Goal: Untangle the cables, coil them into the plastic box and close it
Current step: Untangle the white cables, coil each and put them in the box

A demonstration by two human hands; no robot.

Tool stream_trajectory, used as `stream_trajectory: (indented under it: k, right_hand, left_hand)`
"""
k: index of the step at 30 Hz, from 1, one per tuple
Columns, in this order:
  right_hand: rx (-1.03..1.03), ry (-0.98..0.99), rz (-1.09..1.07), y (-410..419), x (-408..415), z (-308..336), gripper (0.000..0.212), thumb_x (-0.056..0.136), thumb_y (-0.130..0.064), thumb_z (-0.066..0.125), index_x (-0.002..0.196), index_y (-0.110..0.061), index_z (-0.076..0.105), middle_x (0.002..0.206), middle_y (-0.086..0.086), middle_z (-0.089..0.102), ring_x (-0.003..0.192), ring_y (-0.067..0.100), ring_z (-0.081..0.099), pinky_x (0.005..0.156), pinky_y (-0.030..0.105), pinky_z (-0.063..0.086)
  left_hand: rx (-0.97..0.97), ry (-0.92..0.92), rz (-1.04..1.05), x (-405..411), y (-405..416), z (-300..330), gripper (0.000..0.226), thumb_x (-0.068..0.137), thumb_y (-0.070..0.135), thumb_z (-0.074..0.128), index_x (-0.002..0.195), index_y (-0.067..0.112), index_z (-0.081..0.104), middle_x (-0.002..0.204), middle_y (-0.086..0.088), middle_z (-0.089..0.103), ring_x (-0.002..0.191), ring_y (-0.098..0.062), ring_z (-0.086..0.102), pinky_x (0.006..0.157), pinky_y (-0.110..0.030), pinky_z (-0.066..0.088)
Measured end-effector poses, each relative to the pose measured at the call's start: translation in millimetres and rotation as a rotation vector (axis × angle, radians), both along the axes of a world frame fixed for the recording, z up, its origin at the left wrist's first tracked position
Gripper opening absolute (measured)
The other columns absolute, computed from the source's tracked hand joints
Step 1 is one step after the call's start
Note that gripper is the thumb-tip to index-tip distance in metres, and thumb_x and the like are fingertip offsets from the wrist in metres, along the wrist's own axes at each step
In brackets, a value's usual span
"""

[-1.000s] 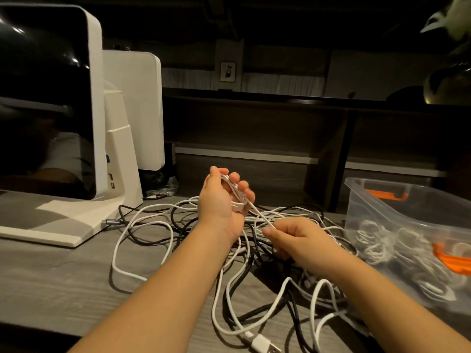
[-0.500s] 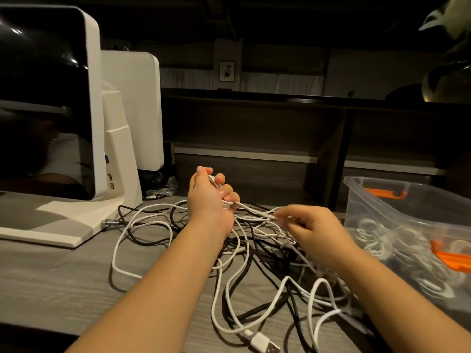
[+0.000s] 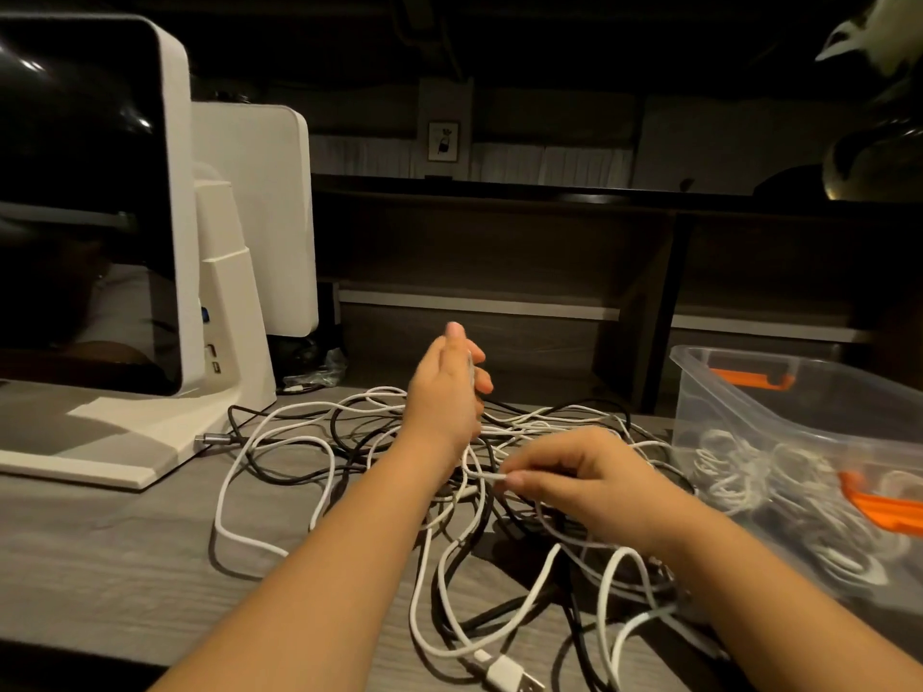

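Note:
A tangle of white and black cables (image 3: 319, 442) sprawls across the grey wooden desk (image 3: 100, 556). My left hand (image 3: 444, 392) is raised above the pile with a white cable wound round its fingers. My right hand (image 3: 579, 481) sits lower and to the right, pinching a strand of white cable (image 3: 479, 479) between thumb and fingertips. A clear plastic box (image 3: 749, 392) with orange latches stands open at the right, holding several coiled white cables (image 3: 739, 467). A white USB plug (image 3: 509, 674) lies at the desk's near edge.
A white monitor (image 3: 170, 202) on a white stand (image 3: 100, 442) fills the left side, a second white panel (image 3: 259, 217) behind it. Dark shelving (image 3: 499, 252) runs along the back. A metal-tipped black cable plug (image 3: 212, 438) lies by the stand's base.
My right hand has dropped and drawn back toward me, pulling a white strand with it. My left hand stays raised, its fingers loosening a little round the wound cable.

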State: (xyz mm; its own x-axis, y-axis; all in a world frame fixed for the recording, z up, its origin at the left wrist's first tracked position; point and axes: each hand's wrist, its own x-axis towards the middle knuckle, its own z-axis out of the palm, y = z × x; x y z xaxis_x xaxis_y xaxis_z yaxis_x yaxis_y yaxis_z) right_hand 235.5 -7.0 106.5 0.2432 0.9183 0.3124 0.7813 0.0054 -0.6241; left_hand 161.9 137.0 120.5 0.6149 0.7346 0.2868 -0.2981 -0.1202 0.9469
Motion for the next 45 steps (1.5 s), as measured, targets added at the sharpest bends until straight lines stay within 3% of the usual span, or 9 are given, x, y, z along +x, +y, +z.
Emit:
stream_trajectory:
  k: [5,10,16,20,26,30,34,39,45]
  right_hand:
    - [0.217,0.069,-0.082,2.4,7.2,-1.6,0.019,0.097,-0.024,0.058,0.092,-0.032,0.074,0.087,-0.001,0.072,0.083,0.020,0.066,0.079,0.039,0.052]
    - [0.343,0.149,-0.239,5.8,12.6,-6.7,0.008,0.094,-0.027,0.062,0.086,-0.025,0.063,0.072,0.001,0.068,0.065,0.014,0.062,0.062,0.031,0.050]
    - [0.319,0.092,-0.313,6.8,15.7,-10.0,0.015,0.090,-0.010,0.062,0.083,-0.023,0.058,0.065,0.005,0.063,0.054,0.007,0.049,0.049,0.020,0.040]
    - [0.351,0.102,-0.322,9.6,17.4,-10.1,0.017,0.087,-0.009,0.068,0.078,-0.023,0.063,0.068,0.012,0.064,0.061,0.029,0.055,0.058,0.041,0.050]
    - [0.281,0.302,-0.249,9.6,19.8,-8.8,0.028,0.072,-0.042,0.079,0.070,-0.016,0.068,0.065,0.024,0.061,0.061,0.028,0.056,0.061,0.038,0.045]
    - [0.256,0.351,-0.262,9.3,15.8,-4.1,0.040,0.080,-0.051,0.063,0.069,-0.012,0.063,0.057,0.004,0.058,0.057,0.017,0.053,0.057,0.029,0.043]
    - [0.269,0.452,-0.288,9.7,17.8,-0.5,0.037,0.100,-0.036,0.046,0.076,-0.010,0.058,0.050,-0.001,0.052,0.046,0.011,0.044,0.044,0.019,0.033]
    - [0.191,0.389,-0.321,7.5,22.6,-4.9,0.021,0.099,-0.030,0.056,0.092,-0.013,0.065,0.055,-0.002,0.051,0.049,0.011,0.041,0.049,0.023,0.033]
    - [0.316,0.451,-0.416,7.1,24.5,0.4,0.015,0.096,-0.015,0.061,0.083,-0.011,0.067,0.059,0.000,0.052,0.051,0.013,0.046,0.047,0.023,0.040]
  left_hand:
    - [0.078,0.450,-0.246,1.8,-6.5,-5.5,0.048,0.104,0.057,0.029,0.096,0.021,0.060,0.072,-0.001,0.053,0.054,-0.011,0.044,0.050,-0.024,0.036]
    - [-0.116,0.463,-0.639,-7.8,-9.4,-3.5,0.058,0.095,0.071,0.036,0.087,0.018,0.059,0.065,0.002,0.052,0.052,-0.006,0.035,0.044,-0.014,0.027]
    - [0.088,0.522,-0.681,-12.4,-12.3,-5.3,0.033,0.091,0.053,0.061,0.101,0.022,0.063,0.072,0.005,0.054,0.052,-0.004,0.040,0.050,-0.015,0.031]
    - [-0.003,0.478,-0.759,-13.4,-11.9,-7.5,0.027,0.094,0.044,0.064,0.107,0.021,0.060,0.069,0.005,0.053,0.049,-0.002,0.038,0.044,-0.012,0.031]
    - [0.148,0.575,-0.831,-17.7,-8.7,-4.7,0.004,0.095,0.027,0.065,0.097,0.026,0.062,0.065,0.006,0.050,0.049,-0.004,0.032,0.046,-0.014,0.025]
    - [0.129,0.607,-0.869,-17.4,-12.8,-3.1,0.015,0.101,0.037,0.054,0.098,0.022,0.054,0.063,0.008,0.047,0.045,-0.001,0.031,0.044,-0.014,0.024]
    - [0.080,0.529,-0.763,-11.7,-19.5,-3.7,0.034,0.103,0.051,0.041,0.092,0.021,0.053,0.062,0.007,0.048,0.045,-0.003,0.032,0.045,-0.016,0.025]
    - [0.022,0.263,-0.411,-1.8,-14.0,-5.2,0.033,0.106,0.043,0.038,0.093,0.018,0.055,0.066,0.003,0.052,0.047,-0.007,0.037,0.044,-0.020,0.031]
    - [0.034,0.078,-0.060,3.3,-9.9,-6.7,0.032,0.106,0.040,0.039,0.089,0.019,0.058,0.075,-0.001,0.057,0.048,-0.008,0.043,0.046,-0.022,0.038]
